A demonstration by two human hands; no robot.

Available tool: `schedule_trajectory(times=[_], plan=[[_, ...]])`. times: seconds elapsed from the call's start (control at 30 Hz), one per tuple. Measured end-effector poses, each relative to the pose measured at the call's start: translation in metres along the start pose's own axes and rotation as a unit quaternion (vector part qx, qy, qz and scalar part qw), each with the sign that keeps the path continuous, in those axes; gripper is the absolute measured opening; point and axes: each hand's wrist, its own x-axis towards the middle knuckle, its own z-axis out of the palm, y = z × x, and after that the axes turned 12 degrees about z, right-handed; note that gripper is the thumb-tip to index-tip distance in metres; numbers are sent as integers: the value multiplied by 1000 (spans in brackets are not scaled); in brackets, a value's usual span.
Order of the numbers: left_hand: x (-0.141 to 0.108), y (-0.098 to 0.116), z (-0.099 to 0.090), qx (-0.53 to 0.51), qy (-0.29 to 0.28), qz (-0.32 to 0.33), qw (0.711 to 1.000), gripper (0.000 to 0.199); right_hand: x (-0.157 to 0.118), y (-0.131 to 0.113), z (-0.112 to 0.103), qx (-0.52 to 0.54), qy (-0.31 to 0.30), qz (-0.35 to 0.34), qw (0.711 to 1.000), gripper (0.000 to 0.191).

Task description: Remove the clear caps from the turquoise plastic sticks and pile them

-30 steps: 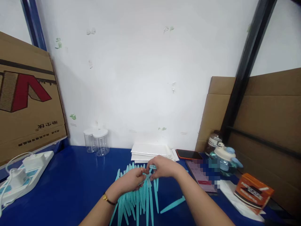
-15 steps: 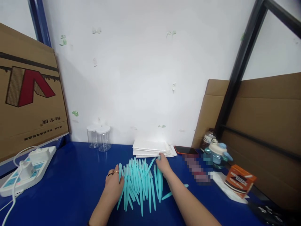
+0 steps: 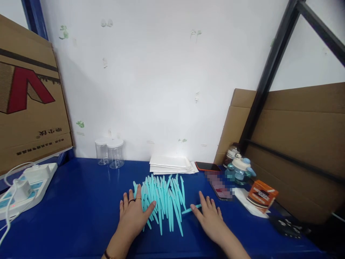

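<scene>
Turquoise sticks (image 3: 161, 201) lie piled short of the desk's (image 3: 86, 216) back edge, left hand (image 3: 132, 217) and right hand (image 3: 211, 219) flanking, fingers spread.

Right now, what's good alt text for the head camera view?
The left hand is open over the left side of a pile of turquoise sticks on a blue table; the right hand, open, is at a stray stick. Behind lie white sheets, with clear jars to the left and phones, a bottle and an orange box to the right.

Clutter around a blue table (image 3: 78, 216)
Power strip (image 3: 40, 190) at eight o'clock, printed carton (image 3: 35, 118) at nine; at four, an orange box (image 3: 261, 196) on white paper (image 3: 244, 202).
</scene>
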Motion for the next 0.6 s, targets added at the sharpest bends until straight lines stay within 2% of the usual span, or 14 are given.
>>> schedule_trajectory(times=[0.07, 0.2, 0.3, 0.43, 0.6], plan=[[4, 6, 4, -13, -3, 10, 1000, 99, -4, -11, 8, -8, -9, -20, 1000, 83], [15, 16, 9, -31, -8, 36, 999, 104, 12, -64, 18, -7, -64, -106, 992, 79], [24, 15, 12, -18, -1, 60, 998, 101, 20, -100, 32, -39, -44, -160, 985, 72], [32, 3, 9, 25, 10, 75, 997, 86, 11, -133, 58, -40, -13, -174, 984, 61], [42, -22, -1, 56, 21, 77, 995, 80, 0, -168, 81, 22, -17, -167, 986, 61]])
